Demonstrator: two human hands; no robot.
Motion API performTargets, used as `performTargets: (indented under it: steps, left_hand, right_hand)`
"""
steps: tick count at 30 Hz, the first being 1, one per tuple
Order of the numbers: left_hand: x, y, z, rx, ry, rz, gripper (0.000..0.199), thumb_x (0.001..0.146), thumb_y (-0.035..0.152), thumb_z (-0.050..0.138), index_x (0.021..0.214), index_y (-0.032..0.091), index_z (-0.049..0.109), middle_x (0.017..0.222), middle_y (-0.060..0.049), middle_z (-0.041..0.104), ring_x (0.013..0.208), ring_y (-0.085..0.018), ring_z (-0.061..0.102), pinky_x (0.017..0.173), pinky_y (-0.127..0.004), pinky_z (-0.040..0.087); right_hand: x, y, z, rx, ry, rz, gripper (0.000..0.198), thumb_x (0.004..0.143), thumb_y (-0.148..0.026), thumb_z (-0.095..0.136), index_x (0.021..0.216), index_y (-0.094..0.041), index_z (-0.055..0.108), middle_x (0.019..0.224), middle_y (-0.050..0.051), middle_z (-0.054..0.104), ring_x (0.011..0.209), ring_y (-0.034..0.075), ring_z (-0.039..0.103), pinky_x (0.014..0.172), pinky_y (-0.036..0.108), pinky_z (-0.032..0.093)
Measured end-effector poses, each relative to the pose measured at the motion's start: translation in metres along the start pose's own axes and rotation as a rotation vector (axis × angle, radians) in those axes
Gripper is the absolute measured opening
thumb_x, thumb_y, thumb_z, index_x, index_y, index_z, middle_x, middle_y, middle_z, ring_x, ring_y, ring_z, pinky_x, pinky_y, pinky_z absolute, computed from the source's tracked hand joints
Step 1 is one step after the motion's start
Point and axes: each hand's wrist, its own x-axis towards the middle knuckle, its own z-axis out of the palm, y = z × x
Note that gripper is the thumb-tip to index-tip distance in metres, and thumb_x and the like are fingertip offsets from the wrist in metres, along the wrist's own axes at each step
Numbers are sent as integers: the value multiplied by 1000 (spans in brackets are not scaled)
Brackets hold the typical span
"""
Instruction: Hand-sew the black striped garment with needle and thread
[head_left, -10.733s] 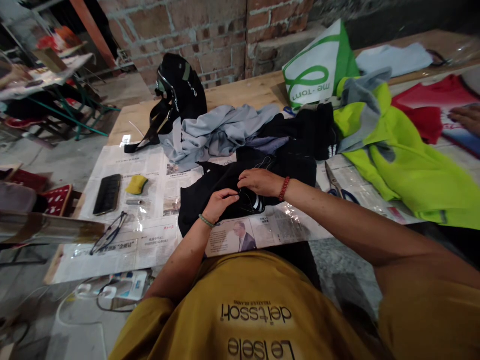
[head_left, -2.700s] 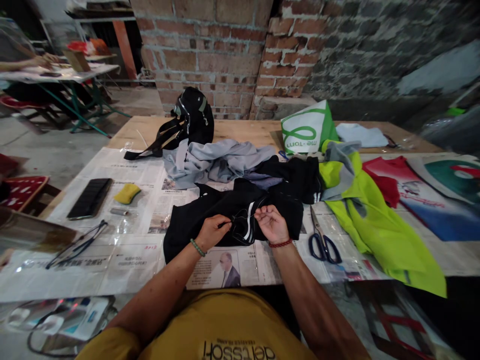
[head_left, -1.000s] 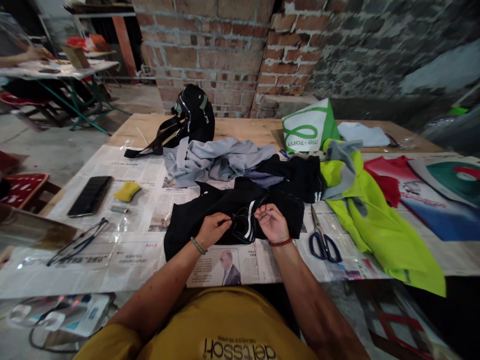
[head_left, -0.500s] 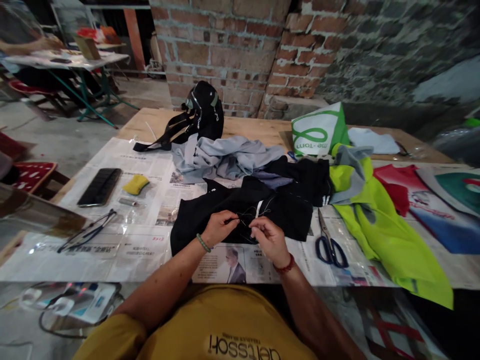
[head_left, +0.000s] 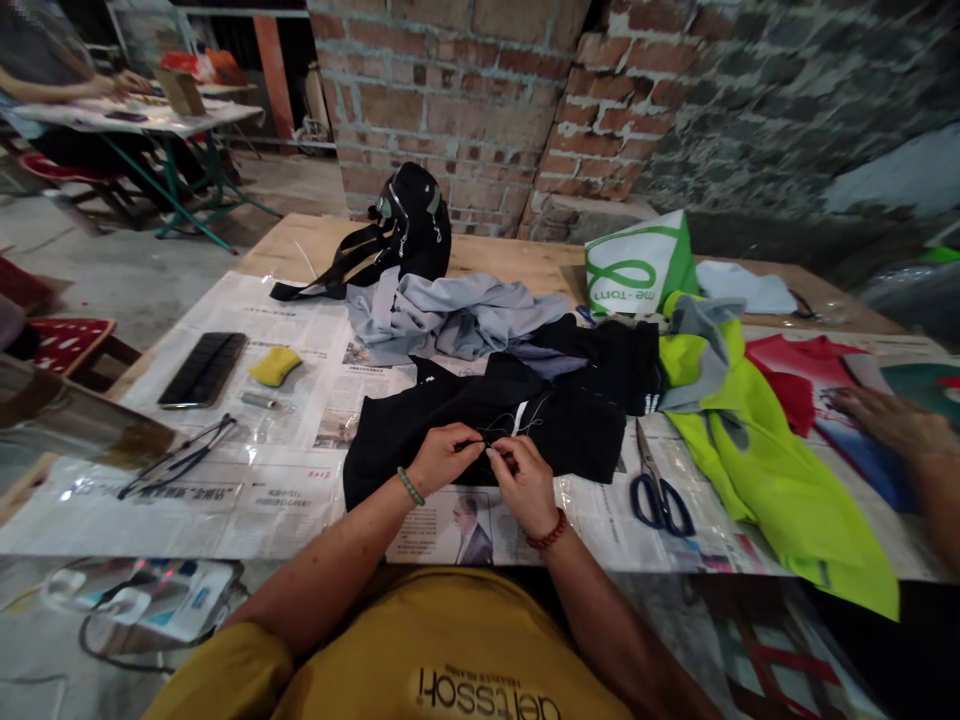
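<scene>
My left hand [head_left: 447, 457], with a green bead bracelet at the wrist, is closed in a pinch. Its fingertips almost meet those of my right hand [head_left: 525, 482], also pinching. A thin white thread [head_left: 537, 404] loops up from between them and lies over a black garment [head_left: 401, 430]. Whether a needle is in the fingers is too small to tell. Just above my right hand a short white strip [head_left: 519, 417] shows on the black cloth. Scissors with dark blue handles [head_left: 660, 500] lie to the right of that hand.
A phone [head_left: 202, 370], a yellow sponge [head_left: 274, 366], a small spool [head_left: 259, 400] and glasses [head_left: 180, 460] lie left. Behind are grey cloth [head_left: 457, 310], a black bag [head_left: 420, 225] and a white-green bag [head_left: 637, 265]. A neon-yellow garment [head_left: 772, 450] and another person's hand [head_left: 885, 420] are right.
My two hands have come together, the right moving left and up, so the fingertips now nearly touch. Another person's hand has appeared at the right on the red and blue cloth.
</scene>
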Motion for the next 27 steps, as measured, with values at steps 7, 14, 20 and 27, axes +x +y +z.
performTargets:
  steps: [7,14,20,27]
  left_hand:
    - [-1,1,2,-12,-32,-15,13,77,21,59,77,15,70,72,-4,66,65,-11,59,63,-21,46]
    - [1,-1,0,11,-7,-66,13,78,21,59,72,15,68,69,-3,65,64,-11,58,62,-21,44]
    - [2,-5,3,-92,-43,-155,12,76,24,61,73,15,68,70,-2,65,66,-11,57,63,-21,44]
    - [4,-5,0,-305,-103,-269,17,74,29,61,73,13,68,68,0,65,63,-10,55,63,-21,45]
  right_hand:
    - [-2,3,0,-51,43,-74,9,86,-19,52,82,-21,59,76,3,59,71,14,56,64,26,46]
    - [-6,5,-7,-81,61,-112,11,86,-18,51,78,-21,58,72,2,58,68,14,56,63,26,45]
    - [1,3,-7,86,82,71,9,85,-24,56,79,-21,61,69,0,58,55,10,53,54,24,44]
    - [12,3,3,225,46,74,10,84,-27,56,85,-23,66,78,1,63,52,9,56,48,23,47]
